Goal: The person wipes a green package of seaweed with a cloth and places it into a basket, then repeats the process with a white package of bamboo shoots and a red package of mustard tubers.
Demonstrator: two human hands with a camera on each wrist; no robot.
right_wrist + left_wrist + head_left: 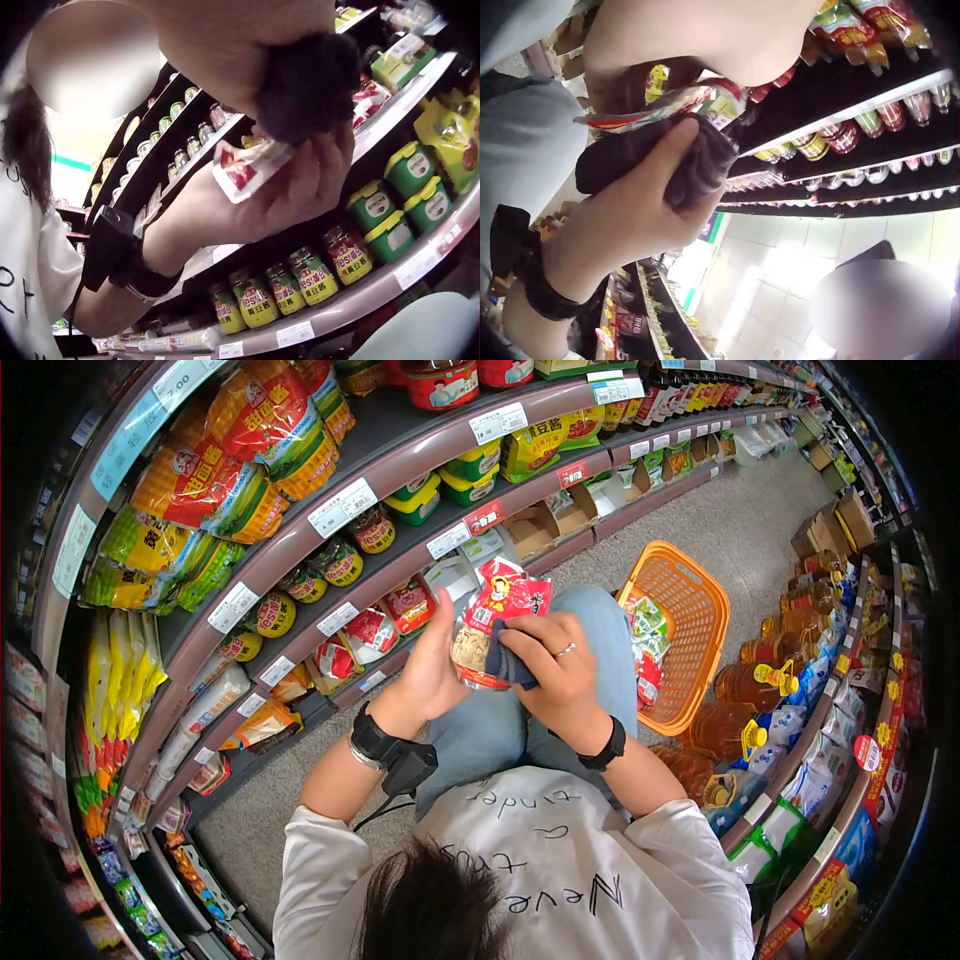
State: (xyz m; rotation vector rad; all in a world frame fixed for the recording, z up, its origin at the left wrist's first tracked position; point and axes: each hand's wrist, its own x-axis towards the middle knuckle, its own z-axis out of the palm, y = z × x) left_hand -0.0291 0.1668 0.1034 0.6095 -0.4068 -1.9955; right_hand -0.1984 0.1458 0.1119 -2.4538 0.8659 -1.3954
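My left hand (425,660) holds a red food packet (515,592) with a clear lower part showing pale contents, its fingers behind the packet and its thumb up beside the edge. In my right hand (558,665) is a bunched dark grey cloth (503,660), which lies over the packet's front. From the left wrist view, the right hand (641,214) grips the cloth (611,161) right below the packet (667,105). The right wrist view catches a white and red corner of the packet (236,172) over the left hand (214,214).
An orange basket (697,610) with several packets stands by the right knee. Shelves of noodles (210,475), jars (340,563) and green tubs (415,503) curve along the left. Large oil bottles (720,730) line the right side. Grey floor (640,520) runs between.
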